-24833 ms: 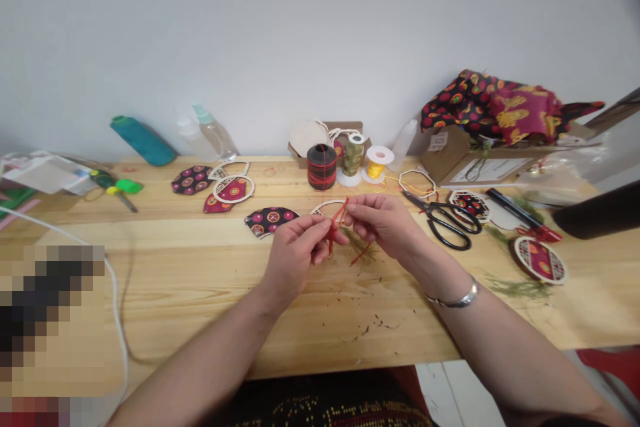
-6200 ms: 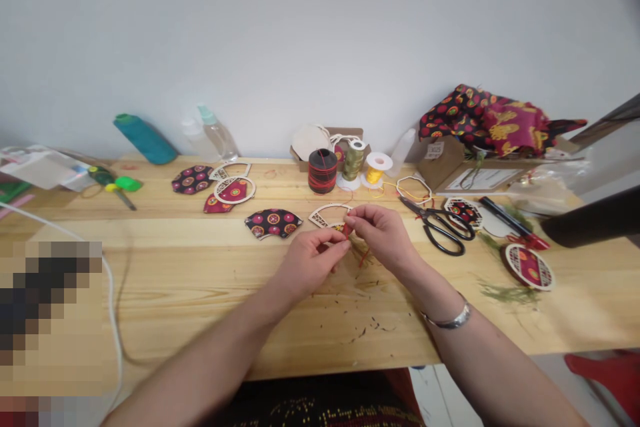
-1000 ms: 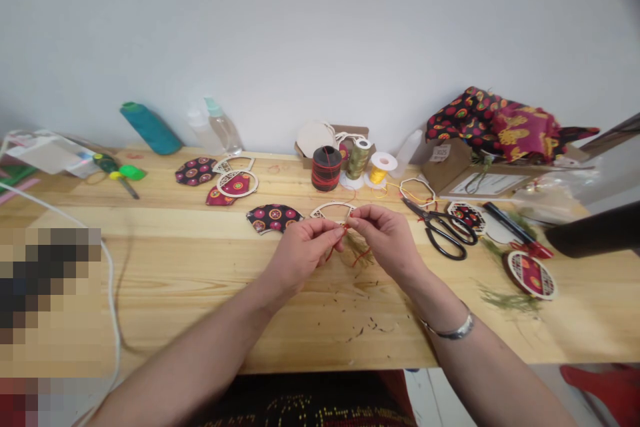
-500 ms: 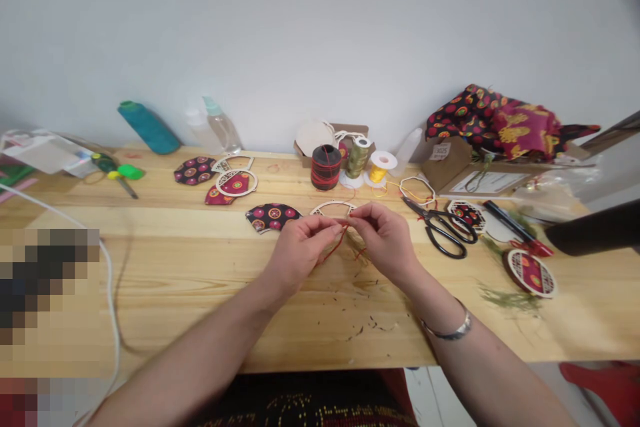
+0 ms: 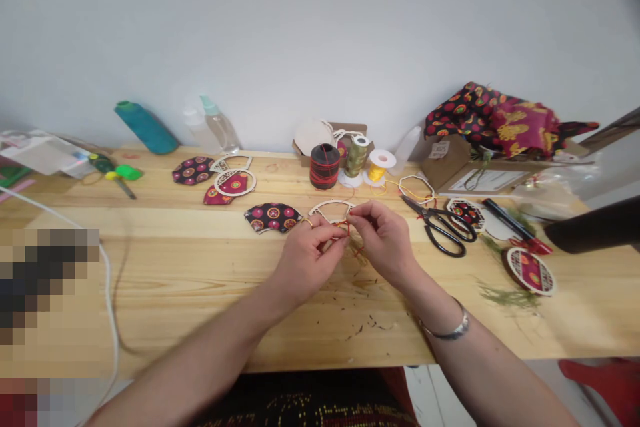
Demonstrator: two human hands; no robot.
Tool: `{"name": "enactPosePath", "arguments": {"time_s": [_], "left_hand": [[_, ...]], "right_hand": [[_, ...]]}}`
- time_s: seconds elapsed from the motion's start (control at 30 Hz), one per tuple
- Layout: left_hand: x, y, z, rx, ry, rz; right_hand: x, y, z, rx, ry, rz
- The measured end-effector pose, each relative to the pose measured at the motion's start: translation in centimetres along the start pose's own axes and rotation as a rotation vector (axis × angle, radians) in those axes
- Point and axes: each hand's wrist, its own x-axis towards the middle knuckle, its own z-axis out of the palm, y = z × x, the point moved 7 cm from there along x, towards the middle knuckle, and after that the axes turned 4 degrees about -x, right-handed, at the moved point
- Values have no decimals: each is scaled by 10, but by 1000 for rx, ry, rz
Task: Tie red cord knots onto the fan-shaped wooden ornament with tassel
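Observation:
A thin red cord [image 5: 349,227] runs between the fingertips of my two hands, over the middle of the wooden table. My left hand [image 5: 313,252] pinches it between thumb and fingers. My right hand [image 5: 383,237] also has thumb and forefinger closed on the cord. Just behind the hands lies a pale wooden fan-shaped frame [image 5: 333,205], partly covered by them. Left of it is a fan-shaped piece of dark patterned fabric [image 5: 273,218]. Olive threads [image 5: 359,252] show beneath my right hand; whether they join the red cord I cannot tell.
Black-handled scissors [image 5: 445,230] lie to the right, near a marker [image 5: 510,220] and a round fabric-filled ornament [image 5: 531,271]. A black-and-red thread spool [image 5: 325,167], an olive spool [image 5: 357,159] and a yellow spool [image 5: 380,167] stand behind. A cardboard box [image 5: 447,163] holds patterned cloth.
My left hand has turned slightly, its fingers now reaching further right under the right fingertips. The red loop hanging below the hands no longer shows. My right hand has barely moved.

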Motion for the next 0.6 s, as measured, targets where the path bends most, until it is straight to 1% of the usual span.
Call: {"name": "enactPosePath", "arguments": {"time_s": [0.1, 0.2, 0.33, 0.5, 0.6], "left_hand": [[-4, 7, 0, 165, 24, 148], [-7, 11, 1, 286, 37, 232], [-9, 10, 4, 353, 43, 273], [-9, 9, 7, 327, 13, 285], [-10, 12, 5, 316, 14, 282]], "right_hand": [[0, 0, 1, 18, -11, 14], [-1, 2, 2, 60, -22, 48], [-2, 7, 6, 161, -56, 127], [-3, 11, 13, 288, -105, 203], [-2, 13, 13, 310, -106, 221]]}}
